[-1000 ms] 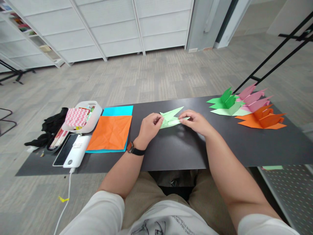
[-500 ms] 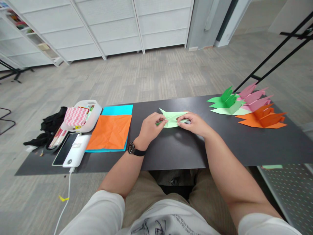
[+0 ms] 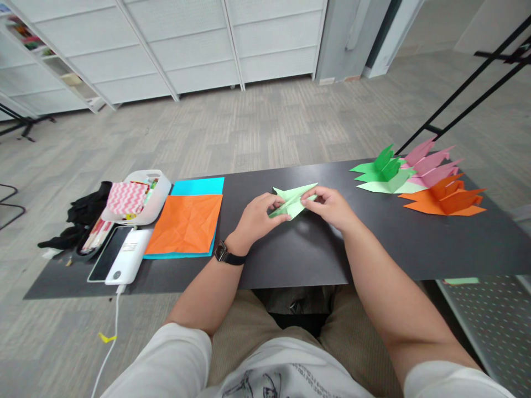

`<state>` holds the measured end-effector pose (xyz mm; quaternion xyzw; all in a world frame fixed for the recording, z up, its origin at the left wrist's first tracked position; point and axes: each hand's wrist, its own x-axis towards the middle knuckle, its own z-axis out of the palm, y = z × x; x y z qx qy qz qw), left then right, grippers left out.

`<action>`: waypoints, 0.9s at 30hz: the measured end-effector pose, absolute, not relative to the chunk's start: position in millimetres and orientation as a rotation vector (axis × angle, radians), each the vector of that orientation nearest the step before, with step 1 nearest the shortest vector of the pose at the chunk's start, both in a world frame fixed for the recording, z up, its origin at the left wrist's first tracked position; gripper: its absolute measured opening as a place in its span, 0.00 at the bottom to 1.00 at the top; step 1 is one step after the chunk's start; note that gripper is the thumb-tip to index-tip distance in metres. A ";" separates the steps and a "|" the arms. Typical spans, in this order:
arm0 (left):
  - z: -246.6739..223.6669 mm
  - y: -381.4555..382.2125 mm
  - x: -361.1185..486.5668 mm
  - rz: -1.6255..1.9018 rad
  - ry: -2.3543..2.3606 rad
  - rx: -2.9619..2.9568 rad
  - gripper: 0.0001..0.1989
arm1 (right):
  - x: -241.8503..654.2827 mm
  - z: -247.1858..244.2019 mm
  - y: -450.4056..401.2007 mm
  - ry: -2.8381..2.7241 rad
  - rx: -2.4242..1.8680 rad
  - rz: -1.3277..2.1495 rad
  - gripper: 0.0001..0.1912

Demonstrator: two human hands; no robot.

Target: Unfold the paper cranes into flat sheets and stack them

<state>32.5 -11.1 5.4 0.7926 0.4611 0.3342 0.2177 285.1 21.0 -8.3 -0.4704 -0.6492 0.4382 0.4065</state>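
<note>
A light green folded paper point(image 3: 293, 202) with pointed corners is held just over the middle of the dark table. My left hand point(image 3: 260, 217) grips its left side between thumb and fingers. On the right side, my right hand point(image 3: 330, 207) pinches the paper, thumb below and index finger above. The paper lies at a slant, one long point reaching up to the right. Parts of its edges are hidden under my fingertips.
Left on the table point(image 3: 290, 264) are orange sheets point(image 3: 186, 224) over blue ones point(image 3: 199, 186), a white basket point(image 3: 160, 199), a phone point(image 3: 111, 254) and a white power bank point(image 3: 129, 257). At right stand green point(image 3: 385, 168), pink point(image 3: 431, 166) and orange point(image 3: 450, 198) folded papers.
The light green paper has turned, its right end tilting up and its left end down. My fingers have shifted on it, and my left thumb reaches further right.
</note>
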 end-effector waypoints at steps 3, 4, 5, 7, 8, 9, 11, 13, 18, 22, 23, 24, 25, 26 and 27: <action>6.3 -12.4 33.3 0.901 1.285 2.247 0.16 | 285.2 -11.6 21.4 -1.617 -1.189 1.140 0.14; 6.8 -12.8 33.4 0.895 1.286 2.260 0.16 | 285.3 -12.4 21.7 -1.618 -1.184 1.144 0.14; 7.3 -13.1 33.4 0.894 1.281 2.267 0.16 | 285.5 -12.8 21.9 -1.619 -1.176 1.141 0.13; 8.1 -13.6 33.1 0.899 1.258 2.262 0.18 | 285.8 -12.0 22.0 -1.628 -1.152 1.106 0.12; 8.3 -13.8 33.0 0.902 1.250 2.250 0.18 | 285.8 -10.7 21.6 -1.637 -1.133 1.073 0.12; 8.5 -14.0 32.9 0.905 1.249 2.233 0.18 | 285.6 -8.9 21.0 -1.649 -1.111 1.034 0.11; 8.7 -14.2 33.1 0.908 1.269 2.197 0.18 | 284.6 -4.9 18.9 -1.684 -1.056 0.954 0.09; 8.8 -14.5 33.6 0.903 1.291 2.186 0.19 | 283.2 -1.4 16.5 -1.721 -1.013 0.893 0.08; 8.8 -15.1 34.4 0.902 1.289 2.220 0.26 | 280.6 3.9 12.6 -1.740 -0.980 0.834 0.08; 10.0 -15.4 34.5 0.944 1.280 2.169 0.17 | 279.9 8.8 8.9 -1.786 -0.987 0.770 0.09; 10.4 -15.4 34.6 0.956 1.286 2.163 0.14 | 279.7 10.2 7.8 -1.806 -0.991 0.757 0.09; 10.8 -15.4 34.7 0.968 1.305 2.160 0.11 | 279.4 11.6 6.7 -1.826 -0.993 0.747 0.09; 11.2 -15.5 34.8 0.977 1.335 2.160 0.09 | 279.1 13.0 5.7 -1.845 -0.991 0.741 0.10; 11.6 -15.6 34.8 0.988 1.368 2.165 0.09 | 278.9 14.3 4.9 -1.863 -0.986 0.735 0.10; 11.9 -15.9 34.8 1.001 1.403 2.170 0.09 | 278.8 15.8 4.2 -1.882 -0.979 0.726 0.10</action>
